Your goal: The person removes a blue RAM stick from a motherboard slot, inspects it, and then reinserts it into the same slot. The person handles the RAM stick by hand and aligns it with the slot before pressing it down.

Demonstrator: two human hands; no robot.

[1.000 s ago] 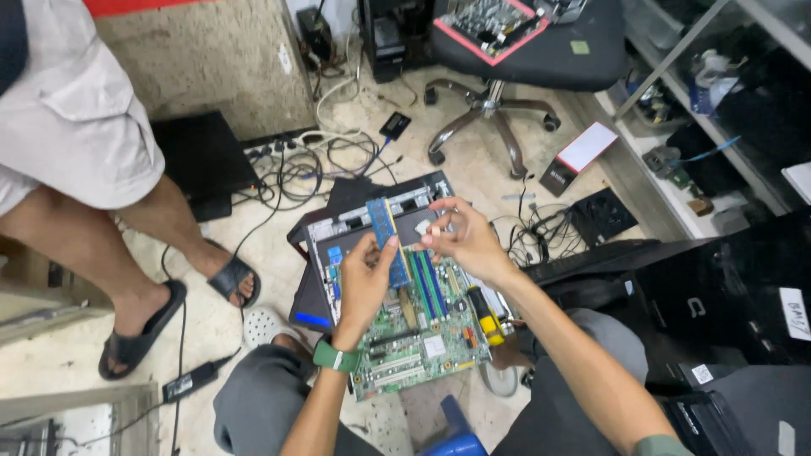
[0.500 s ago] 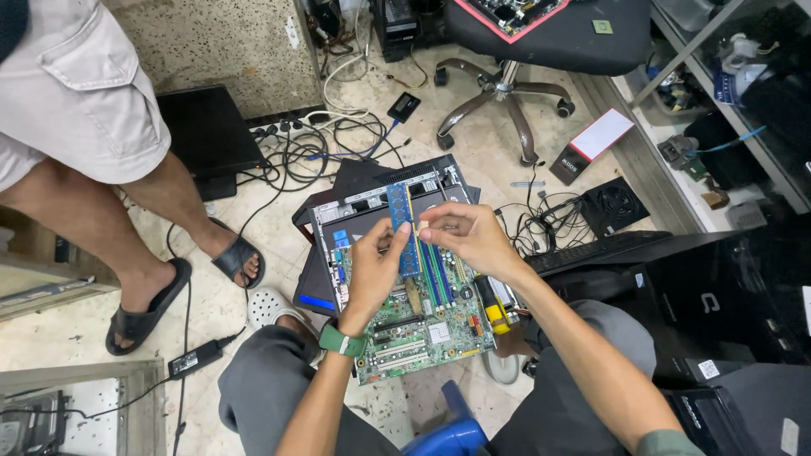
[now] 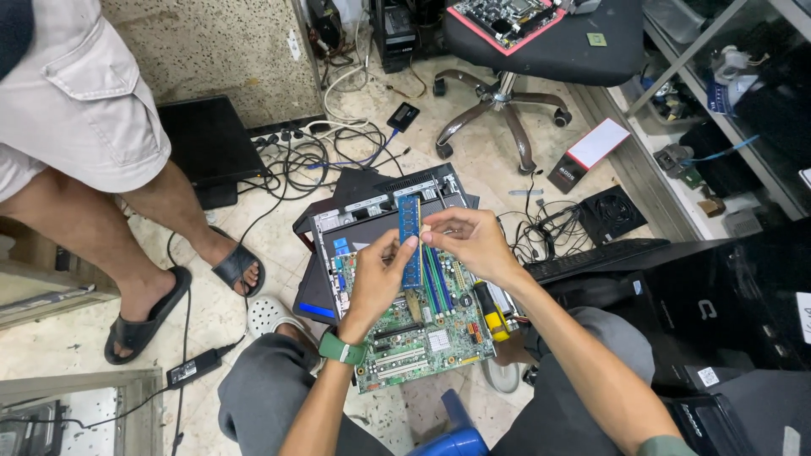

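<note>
A blue memory stick (image 3: 410,230) is held upright over a green motherboard (image 3: 420,335) that lies in an opened computer case (image 3: 372,211) on the floor. My left hand (image 3: 378,276), with a green watch on the wrist, pinches the stick's lower part. My right hand (image 3: 470,242) touches its right edge with the fingertips near the middle. The board's memory slots (image 3: 436,285) run just below my hands. A screwdriver with a yellow and black handle (image 3: 489,311) rests on the board's right side.
Another person in sandals (image 3: 144,314) stands at the left. Tangled cables (image 3: 321,152), a power adapter (image 3: 196,369), a keyboard (image 3: 596,256), a fan (image 3: 612,213) and an office chair (image 3: 515,101) carrying another circuit board surround the case. Black computer towers (image 3: 726,312) stand at the right.
Both hands lifted the blue memory stick slightly and brought it more upright. The camera shifted, so the scene slid a little downward in view.
</note>
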